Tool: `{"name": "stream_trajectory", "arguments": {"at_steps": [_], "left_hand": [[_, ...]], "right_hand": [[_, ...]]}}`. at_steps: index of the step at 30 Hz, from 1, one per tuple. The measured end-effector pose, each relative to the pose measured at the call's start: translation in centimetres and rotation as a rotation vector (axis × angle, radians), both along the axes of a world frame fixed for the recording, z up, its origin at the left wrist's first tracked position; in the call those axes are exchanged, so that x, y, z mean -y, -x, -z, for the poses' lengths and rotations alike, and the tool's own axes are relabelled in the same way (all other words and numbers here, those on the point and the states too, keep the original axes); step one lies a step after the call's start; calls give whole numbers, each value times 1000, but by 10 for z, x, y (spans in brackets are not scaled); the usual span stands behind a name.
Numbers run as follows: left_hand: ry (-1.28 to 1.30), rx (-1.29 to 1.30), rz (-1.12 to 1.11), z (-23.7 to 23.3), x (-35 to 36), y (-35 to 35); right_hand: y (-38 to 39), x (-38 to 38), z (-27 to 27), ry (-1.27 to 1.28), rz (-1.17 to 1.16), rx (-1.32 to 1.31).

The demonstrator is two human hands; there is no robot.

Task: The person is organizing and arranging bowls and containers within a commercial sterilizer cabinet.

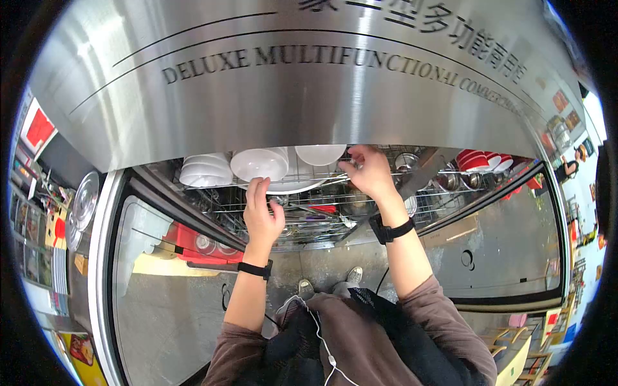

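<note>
My left hand [262,212] is raised before the front edge of the wire rack [219,186], its fingers loosely stretched and thumb apart, with nothing held. Just behind its fingertips sits a white bowl [260,165]. My right hand [371,174] reaches to the same rack, right of a second white bowl [320,154]; its thumb and bent fingers are apart at the wire edge. Between the hands, a wide white dish [296,188] shows under the bowls. Stacked white bowls [205,171] stand at the left end of the rack.
A steel cabinet panel [290,103] overhangs the rack. Glass doors stand swung out, the left door [164,309] and the right door [502,251]. Red-and-white bowls [473,161] and metal bowls [449,182] sit at the right. Utensils [315,225] lie on a lower rack.
</note>
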State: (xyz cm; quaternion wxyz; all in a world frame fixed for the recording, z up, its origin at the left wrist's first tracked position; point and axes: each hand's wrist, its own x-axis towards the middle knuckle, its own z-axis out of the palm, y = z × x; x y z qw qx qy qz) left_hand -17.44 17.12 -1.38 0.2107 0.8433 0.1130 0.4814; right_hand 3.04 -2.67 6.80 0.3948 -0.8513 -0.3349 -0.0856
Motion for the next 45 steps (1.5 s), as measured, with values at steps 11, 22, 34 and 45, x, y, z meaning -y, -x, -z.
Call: {"name": "stream_trajectory", "arguments": {"at_steps": [11, 22, 34, 45], "left_hand": [[38, 12, 25, 5, -1, -2], [33, 19, 10, 5, 0, -2], [127, -15, 16, -1, 5, -1], [115, -4, 16, 1, 4, -1]], "right_hand": [[1, 1, -5, 52, -25, -21], [3, 0, -10, 103, -4, -41], [1, 2, -11, 98, -14, -55], [-1, 1, -13, 123, -46, -55]]}}
